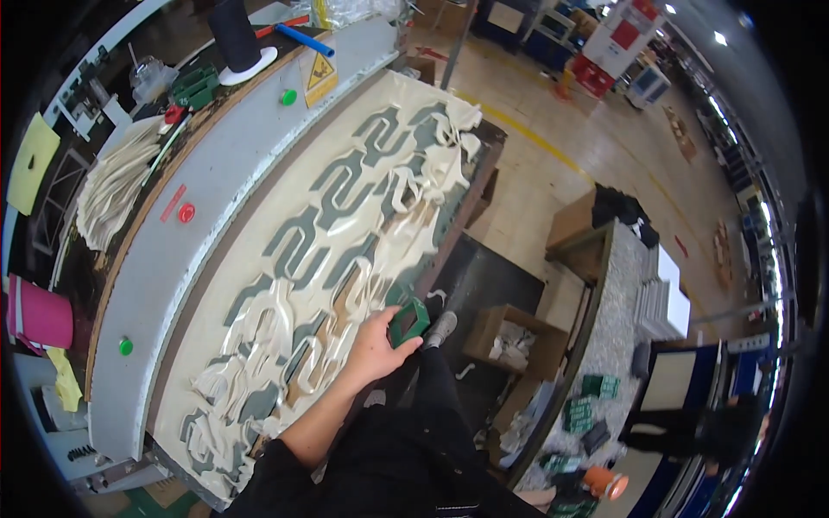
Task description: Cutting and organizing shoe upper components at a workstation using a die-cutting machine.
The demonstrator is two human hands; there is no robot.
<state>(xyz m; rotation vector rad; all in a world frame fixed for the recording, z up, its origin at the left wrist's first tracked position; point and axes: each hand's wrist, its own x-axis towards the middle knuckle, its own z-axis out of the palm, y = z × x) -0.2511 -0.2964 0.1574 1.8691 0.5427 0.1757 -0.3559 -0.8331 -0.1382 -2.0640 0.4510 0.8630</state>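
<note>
My left hand [377, 347] is closed around a small green hollow-framed cutting die [408, 321], with the thumb and fingers on its sides. It is held over the near edge of a long cream sheet [250, 250]. Rows of curved cut-outs in the sheet show a grey-green surface beneath, and loose cream strips [406, 186] curl up along it. Down at the lower edge, my right hand [540, 497] shows only as a sliver beside several green dies [579, 414] on the right-hand table; its fingers are hidden.
A grey machine beam [203, 211] with green and red buttons runs along the sheet's far side. To the right, a table [609, 293] bears white stacks [663, 293] and an orange roll [604, 483]. Below it stands a cardboard box [518, 341] with scraps. A person [704, 432] stands beyond.
</note>
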